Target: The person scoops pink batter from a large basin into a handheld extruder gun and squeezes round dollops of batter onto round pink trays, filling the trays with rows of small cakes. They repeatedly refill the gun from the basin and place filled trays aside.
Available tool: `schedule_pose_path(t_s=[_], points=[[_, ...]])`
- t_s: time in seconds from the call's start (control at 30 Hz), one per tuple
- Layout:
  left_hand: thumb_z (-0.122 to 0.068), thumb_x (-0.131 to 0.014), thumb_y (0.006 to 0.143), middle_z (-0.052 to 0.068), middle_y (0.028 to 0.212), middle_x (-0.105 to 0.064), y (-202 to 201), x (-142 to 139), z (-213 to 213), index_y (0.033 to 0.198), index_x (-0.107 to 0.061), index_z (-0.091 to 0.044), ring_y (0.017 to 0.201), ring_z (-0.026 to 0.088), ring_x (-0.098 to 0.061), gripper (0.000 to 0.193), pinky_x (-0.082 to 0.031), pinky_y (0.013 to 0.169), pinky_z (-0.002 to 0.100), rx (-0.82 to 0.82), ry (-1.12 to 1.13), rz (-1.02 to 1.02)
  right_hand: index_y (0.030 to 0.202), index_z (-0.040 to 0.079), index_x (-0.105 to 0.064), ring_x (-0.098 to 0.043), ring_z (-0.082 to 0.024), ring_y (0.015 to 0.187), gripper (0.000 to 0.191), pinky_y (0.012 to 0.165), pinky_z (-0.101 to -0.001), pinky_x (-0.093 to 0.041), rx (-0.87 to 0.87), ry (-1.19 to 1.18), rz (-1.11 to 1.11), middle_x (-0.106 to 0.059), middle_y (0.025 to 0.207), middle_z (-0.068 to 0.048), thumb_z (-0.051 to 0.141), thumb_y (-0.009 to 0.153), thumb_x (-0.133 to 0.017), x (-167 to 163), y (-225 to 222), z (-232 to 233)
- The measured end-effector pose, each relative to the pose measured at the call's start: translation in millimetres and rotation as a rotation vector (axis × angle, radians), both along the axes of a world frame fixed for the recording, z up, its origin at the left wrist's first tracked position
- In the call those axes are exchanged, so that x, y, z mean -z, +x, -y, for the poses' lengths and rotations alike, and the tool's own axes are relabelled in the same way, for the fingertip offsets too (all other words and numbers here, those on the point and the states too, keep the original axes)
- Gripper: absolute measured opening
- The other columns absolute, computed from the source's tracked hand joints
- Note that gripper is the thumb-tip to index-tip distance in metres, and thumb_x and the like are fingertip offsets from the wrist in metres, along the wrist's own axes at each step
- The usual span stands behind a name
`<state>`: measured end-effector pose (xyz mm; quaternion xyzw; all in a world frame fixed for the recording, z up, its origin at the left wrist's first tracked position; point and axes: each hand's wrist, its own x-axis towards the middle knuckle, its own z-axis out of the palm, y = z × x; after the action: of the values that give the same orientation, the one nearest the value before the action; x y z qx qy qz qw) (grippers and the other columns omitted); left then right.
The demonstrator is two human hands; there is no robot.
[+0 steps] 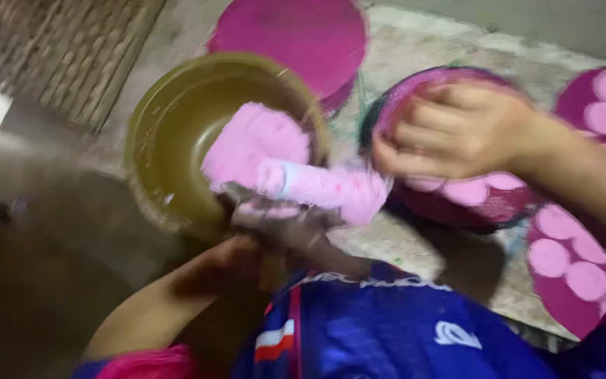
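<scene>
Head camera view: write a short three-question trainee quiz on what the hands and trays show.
1. True or false: the left hand holds a roll of pink dough at the olive bowl.
2. Where does the right hand rest? A) in the bowl B) over a round magenta tray C) on the woven mat
3. What shape are the pale pink pieces on the trays?

Key: 1 true; 2 B; 3 flat round discs.
</scene>
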<state>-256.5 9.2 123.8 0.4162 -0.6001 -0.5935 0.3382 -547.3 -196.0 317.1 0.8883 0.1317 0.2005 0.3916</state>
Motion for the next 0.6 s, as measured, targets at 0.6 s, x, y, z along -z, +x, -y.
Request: schedule_pose_path(t_s=[0.6], points=[[-0.009, -0.071, 0.092, 0.016, 0.112, -0.063, 154, 88, 27, 0.115, -0.062, 0.001, 0.106, 0.031, -0.062, 0.027, -0.05, 0.093, 0.042, -1.211, -0.591, 0.44, 0.142, 0.022, -0.056, -0.075, -0.035, 0.08, 0.043, 0.068, -0.0504, -0.059, 0.725, 0.873, -0.687, -0.075, 0.09, -0.016, 0.021, 0.099, -0.055, 237, 267, 14]])
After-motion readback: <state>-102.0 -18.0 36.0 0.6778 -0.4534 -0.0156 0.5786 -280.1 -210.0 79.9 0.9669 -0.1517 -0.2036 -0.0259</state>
